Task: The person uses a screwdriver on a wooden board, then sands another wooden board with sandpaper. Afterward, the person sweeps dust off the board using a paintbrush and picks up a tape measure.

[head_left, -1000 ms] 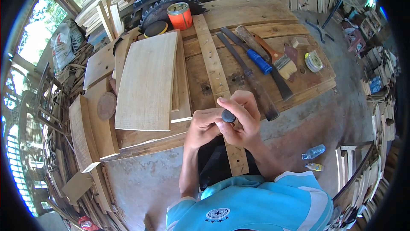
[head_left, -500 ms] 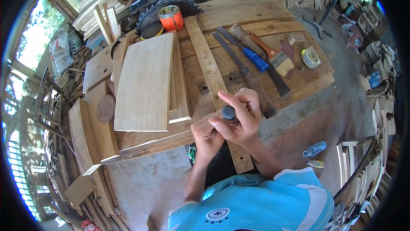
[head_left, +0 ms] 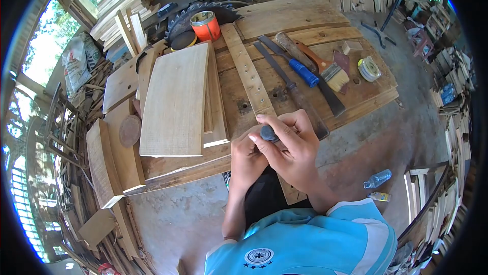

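Observation:
My right hand is closed with thumb and fingers around a dark round-ended object, seen end-on, so its kind and length are hidden. Pressed against it, my left hand is also closed; what it grips is hidden behind the fingers. Both hands are held in front of my body at the workbench's near edge. Below and behind them runs a narrow wooden strip with small holes or nails. A long flat tool with a wooden handle lies just beyond my right hand.
On the workbench are stacked boards, a blue-handled tool, a paintbrush, a tape roll, an orange can and a circular saw blade. A wooden disc rests at left. Bottles lie on the floor.
Both hands have shifted slightly to the right, still together. The dark round end has tilted a little and moved left against the right-hand fingers. The view has moved slightly.

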The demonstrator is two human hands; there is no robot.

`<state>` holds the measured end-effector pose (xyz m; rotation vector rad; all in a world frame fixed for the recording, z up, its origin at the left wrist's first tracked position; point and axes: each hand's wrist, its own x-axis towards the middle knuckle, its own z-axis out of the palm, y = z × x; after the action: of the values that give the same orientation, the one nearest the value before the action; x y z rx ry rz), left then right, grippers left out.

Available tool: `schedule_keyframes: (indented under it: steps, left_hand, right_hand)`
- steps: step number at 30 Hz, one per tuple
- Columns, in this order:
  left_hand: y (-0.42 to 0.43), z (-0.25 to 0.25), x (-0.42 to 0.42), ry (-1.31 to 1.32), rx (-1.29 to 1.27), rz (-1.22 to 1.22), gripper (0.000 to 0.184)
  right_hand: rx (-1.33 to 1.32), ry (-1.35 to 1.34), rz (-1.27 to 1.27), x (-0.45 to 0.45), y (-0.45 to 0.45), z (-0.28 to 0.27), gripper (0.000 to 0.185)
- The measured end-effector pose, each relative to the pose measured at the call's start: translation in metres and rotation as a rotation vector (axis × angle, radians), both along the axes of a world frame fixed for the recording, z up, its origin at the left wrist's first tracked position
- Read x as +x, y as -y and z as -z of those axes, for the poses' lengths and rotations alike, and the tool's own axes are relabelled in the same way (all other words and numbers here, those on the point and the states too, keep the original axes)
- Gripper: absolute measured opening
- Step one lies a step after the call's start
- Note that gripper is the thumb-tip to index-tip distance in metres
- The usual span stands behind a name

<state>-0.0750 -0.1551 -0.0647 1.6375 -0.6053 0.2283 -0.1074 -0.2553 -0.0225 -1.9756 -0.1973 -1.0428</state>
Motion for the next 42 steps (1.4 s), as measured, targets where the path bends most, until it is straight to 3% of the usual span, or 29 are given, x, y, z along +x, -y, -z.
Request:
schedule_keyframes:
  steps: [3, 6, 11, 16, 22, 24, 28, 31, 34, 37, 39, 42]
  left_hand:
    - [-0.010, -0.002, 0.012, -0.103, 0.020, 0.395, 0.023]
    - [-0.010, -0.005, 0.021, -0.074, -0.028, 0.556, 0.022]
    - [-0.011, -0.002, 0.023, -0.046, -0.033, 0.573, 0.020]
    - [-0.007, 0.002, 0.019, -0.002, -0.025, 0.392, 0.016]
    - [0.008, -0.007, 0.001, -0.004, -0.044, 0.108, 0.012]
    - [0.009, -0.003, -0.002, -0.032, -0.050, 0.088, 0.009]
    - [0.019, -0.007, -0.009, -0.066, -0.095, -0.022, 0.010]
    - [0.023, -0.004, -0.011, -0.046, -0.035, -0.084, 0.010]
    - [0.026, -0.003, -0.010, -0.081, -0.107, -0.188, 0.013]
    - [0.027, 0.001, -0.002, -0.002, -0.107, -0.218, 0.016]
    - [0.023, 0.001, 0.007, 0.058, -0.086, -0.154, 0.016]
    - [0.014, 0.007, 0.007, 0.100, -0.114, -0.019, 0.021]
  right_hand:
    - [0.012, 0.007, 0.048, 0.001, 0.003, 0.001, 0.035]
    - [-0.023, -0.007, 0.050, 0.001, 0.008, -0.003, 0.036]
    - [-0.059, -0.054, -0.034, 0.000, 0.013, -0.010, 0.038]
    - [-0.055, -0.145, -0.186, 0.000, 0.021, -0.014, 0.042]
    - [0.124, -0.053, -0.140, 0.009, 0.017, -0.003, 0.036]
    - [0.009, 0.160, 0.024, 0.014, 0.011, 0.005, 0.034]
    - [-0.052, 0.165, 0.123, 0.007, 0.014, 0.000, 0.035]
    - [0.174, 0.133, 0.094, 0.004, 0.013, -0.001, 0.034]
    - [0.178, 0.168, -0.042, 0.003, 0.014, -0.001, 0.033]
    - [0.243, -0.055, -0.168, -0.002, 0.018, -0.006, 0.032]
    - [0.043, -0.063, -0.469, 0.008, 0.026, -0.003, 0.027]
    - [0.069, -0.082, -0.422, 0.010, 0.023, -0.001, 0.021]
